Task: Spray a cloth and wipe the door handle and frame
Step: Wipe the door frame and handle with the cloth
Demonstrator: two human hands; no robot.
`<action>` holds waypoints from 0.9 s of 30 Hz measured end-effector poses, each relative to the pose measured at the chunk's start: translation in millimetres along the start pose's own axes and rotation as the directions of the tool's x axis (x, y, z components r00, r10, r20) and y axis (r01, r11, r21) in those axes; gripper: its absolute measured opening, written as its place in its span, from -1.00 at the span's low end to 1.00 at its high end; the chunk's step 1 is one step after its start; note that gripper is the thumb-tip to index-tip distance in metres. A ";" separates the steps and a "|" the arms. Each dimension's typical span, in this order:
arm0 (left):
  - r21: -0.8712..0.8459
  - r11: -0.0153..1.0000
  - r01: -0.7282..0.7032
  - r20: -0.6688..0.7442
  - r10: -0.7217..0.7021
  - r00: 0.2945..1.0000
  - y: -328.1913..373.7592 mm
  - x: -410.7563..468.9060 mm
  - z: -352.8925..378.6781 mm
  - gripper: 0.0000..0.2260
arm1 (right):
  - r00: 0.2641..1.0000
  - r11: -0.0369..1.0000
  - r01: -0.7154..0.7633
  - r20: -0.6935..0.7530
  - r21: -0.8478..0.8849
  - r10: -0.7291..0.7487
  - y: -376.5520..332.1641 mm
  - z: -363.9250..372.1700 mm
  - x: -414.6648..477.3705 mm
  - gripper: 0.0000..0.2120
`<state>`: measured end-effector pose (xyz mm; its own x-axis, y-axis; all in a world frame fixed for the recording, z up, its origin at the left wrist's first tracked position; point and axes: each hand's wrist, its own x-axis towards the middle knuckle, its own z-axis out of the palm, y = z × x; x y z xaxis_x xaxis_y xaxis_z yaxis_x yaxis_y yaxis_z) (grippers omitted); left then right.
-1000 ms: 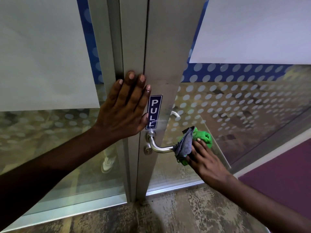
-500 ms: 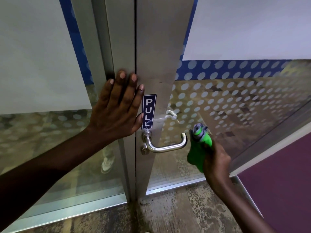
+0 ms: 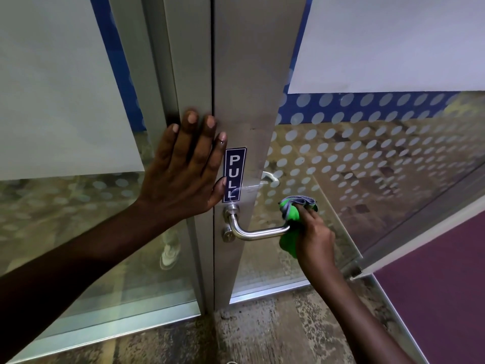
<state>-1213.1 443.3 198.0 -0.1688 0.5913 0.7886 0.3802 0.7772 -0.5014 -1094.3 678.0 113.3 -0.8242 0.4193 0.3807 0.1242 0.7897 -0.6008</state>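
Observation:
A steel lever door handle sticks out to the right from the grey metal door frame, below a blue PULL sticker. My right hand grips a bunched green and grey cloth and presses it against the free end of the handle. My left hand lies flat with fingers spread on the frame, just left of the sticker, across the seam between the door and the fixed frame. No spray bottle is in view.
Frosted glass panels with white film and dotted blue bands flank the frame on both sides. A speckled floor runs along the bottom, with purple carpet at the right. A shoe shows behind the left glass.
My right hand pulled the cloth off the handle to the right, then brought it back onto the handle's end. My left hand stayed flat on the frame.

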 end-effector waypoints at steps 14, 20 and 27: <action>0.015 1.000 -0.002 -0.008 0.002 1.000 0.1 -1.1 0.5 -0.31 | 0.632 -0.327 -0.672 0.745 0.664 0.213 33.8 26.9 2.3 -0.64; -0.006 1.000 0.001 -0.010 -0.001 1.000 0.8 0.1 -1.0 -0.33 | 0.654 -0.361 -0.570 0.674 0.738 0.344 34.1 37.0 3.5 -0.12; -0.013 1.000 0.008 -0.014 -0.008 1.000 0.4 -0.3 -0.6 -0.34 | 0.910 0.802 0.058 -0.363 0.594 0.202 21.2 15.5 3.8 -0.74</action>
<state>-1212.4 443.4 197.8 -0.1593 0.5820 0.7974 0.3909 0.7789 -0.4904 -1103.4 689.4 91.1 -0.5244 0.7036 0.4796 -0.2769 0.3918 -0.8774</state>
